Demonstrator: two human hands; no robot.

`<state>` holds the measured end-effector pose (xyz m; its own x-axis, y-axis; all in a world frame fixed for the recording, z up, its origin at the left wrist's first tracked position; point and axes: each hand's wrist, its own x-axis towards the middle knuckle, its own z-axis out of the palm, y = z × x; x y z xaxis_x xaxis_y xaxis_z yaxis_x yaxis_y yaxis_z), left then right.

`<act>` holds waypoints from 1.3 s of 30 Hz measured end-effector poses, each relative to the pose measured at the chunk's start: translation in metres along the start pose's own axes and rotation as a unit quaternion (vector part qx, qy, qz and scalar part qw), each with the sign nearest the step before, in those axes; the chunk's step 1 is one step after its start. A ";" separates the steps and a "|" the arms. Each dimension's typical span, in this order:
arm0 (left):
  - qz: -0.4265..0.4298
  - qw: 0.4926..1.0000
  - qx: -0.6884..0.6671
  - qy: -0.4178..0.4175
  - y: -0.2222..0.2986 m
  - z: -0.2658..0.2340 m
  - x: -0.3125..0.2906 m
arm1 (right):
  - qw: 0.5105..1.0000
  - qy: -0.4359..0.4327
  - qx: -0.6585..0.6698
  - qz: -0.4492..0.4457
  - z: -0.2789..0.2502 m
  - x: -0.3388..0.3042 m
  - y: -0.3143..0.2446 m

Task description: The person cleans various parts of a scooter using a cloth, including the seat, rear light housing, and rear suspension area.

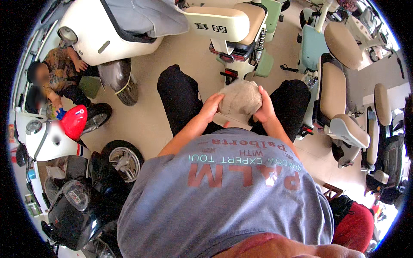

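Between my knees, a rumpled greyish-beige cloth (240, 99) is held up in a rounded bundle. My left hand (211, 106) grips its left side, with the fingers partly hidden behind it. On the opposite side my right hand (265, 105) is closed on the edge, thumb toward the top. The underside of the cloth is out of sight. Just beyond it is the rear wheel of a cream scooter (241, 26) with a tan seat.
At far left another person (64, 73) crouches, a blue cloth (60, 113) in one hand beside a red front fender (76, 122). A white scooter (103, 34) is ahead left, a black one (77, 215) near left. Tan-seated scooters (333, 86) line the right. Something red (355, 228) is near right.
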<state>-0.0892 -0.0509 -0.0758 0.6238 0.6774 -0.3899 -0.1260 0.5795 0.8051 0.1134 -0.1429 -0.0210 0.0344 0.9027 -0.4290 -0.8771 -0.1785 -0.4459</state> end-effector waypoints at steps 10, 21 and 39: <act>0.200 0.932 0.284 0.106 0.008 -0.009 0.007 | 0.989 0.069 -0.102 0.078 -0.031 0.014 0.025; 0.426 0.873 0.136 0.194 0.258 0.028 0.022 | 0.924 0.187 -0.219 -0.253 0.024 0.020 -0.037; 0.090 0.995 -0.003 0.048 0.181 -0.010 0.236 | 0.271 0.119 -0.883 -0.365 0.128 0.229 -0.191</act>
<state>0.0281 0.2183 -0.0269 0.5141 0.8103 -0.2812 -0.2333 0.4476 0.8632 0.2277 0.1481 0.0671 0.1038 0.9365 0.3349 0.9939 -0.0848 -0.0711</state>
